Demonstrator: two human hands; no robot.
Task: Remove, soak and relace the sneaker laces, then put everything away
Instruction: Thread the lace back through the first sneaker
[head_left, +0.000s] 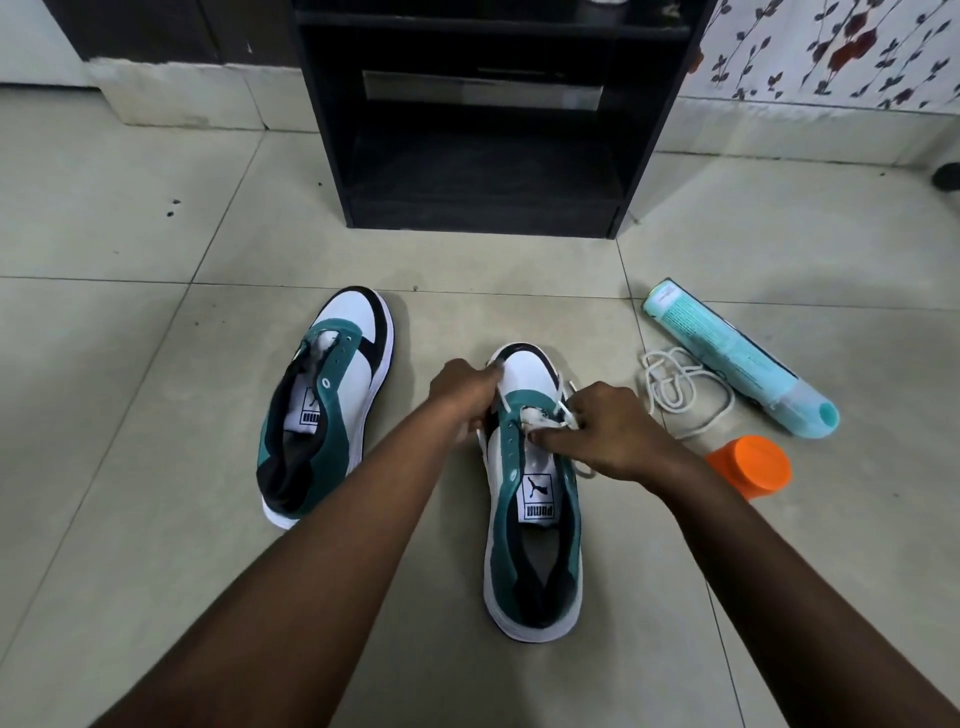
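The right sneaker (535, 499) is sitting on the floor (130, 364) in front of the black shelf (483, 130). Both hands are working its soft, limp lace (563, 415): the left hand (462, 395) is pinching one strand, and the right hand (602, 436) is pinching the other, best taken near the stiff tip.

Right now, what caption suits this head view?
Both hands, left hand and right hand, work the white lace on a teal-and-white sneaker.

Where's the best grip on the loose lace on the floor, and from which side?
Take the loose lace at its near loop, the strand bowing toward the orange lid. Come from above with a pinch: it lies flat and limp on the tiles, and that loop has bare floor around it. Its far side runs against the blue bottle, which would likely crowd the fingers.
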